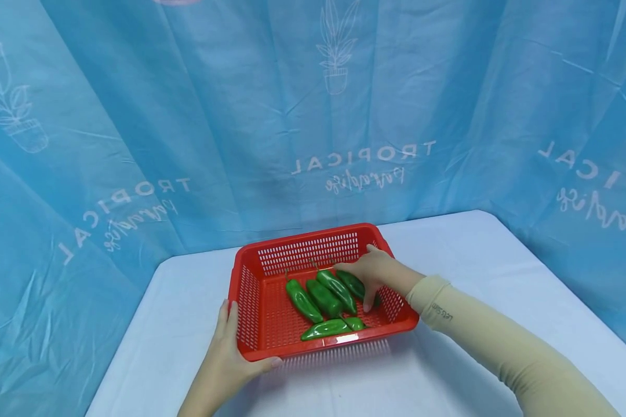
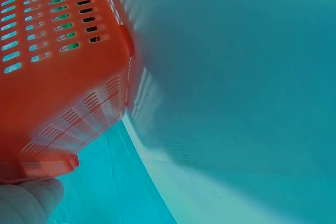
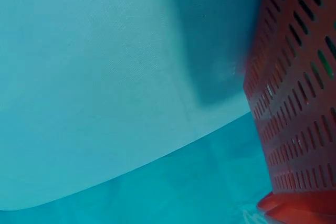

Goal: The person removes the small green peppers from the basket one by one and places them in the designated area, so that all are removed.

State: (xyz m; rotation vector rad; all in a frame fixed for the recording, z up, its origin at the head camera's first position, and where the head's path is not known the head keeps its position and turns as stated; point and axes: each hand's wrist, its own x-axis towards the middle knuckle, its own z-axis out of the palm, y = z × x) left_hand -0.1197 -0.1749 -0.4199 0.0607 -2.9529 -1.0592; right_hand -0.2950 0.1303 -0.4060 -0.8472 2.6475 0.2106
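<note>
A red perforated plastic basket [image 1: 313,347] sits in the middle of the table in the head view. Several glossy green peppers [image 1: 304,301] lie in its middle and right part, one of them [image 1: 326,329] crosswise by the near wall. The left hand [image 1: 224,350] grips the basket's near left corner, thumb along the front rim and fingers on the left side. The right hand [image 1: 379,271] reaches over the right rim, its thumb and fingers curved around a darker green pepper [image 1: 350,282], which it partly hides. In the left wrist view, fingers [image 2: 31,200] show under the basket's rim.
A white cloth covers the table [image 1: 162,324], which has rounded far corners. Behind and at both sides hangs a blue printed curtain [image 1: 271,139]. In the right wrist view, the basket's slotted wall [image 3: 294,103] fills the right side, with its shadow on the cloth.
</note>
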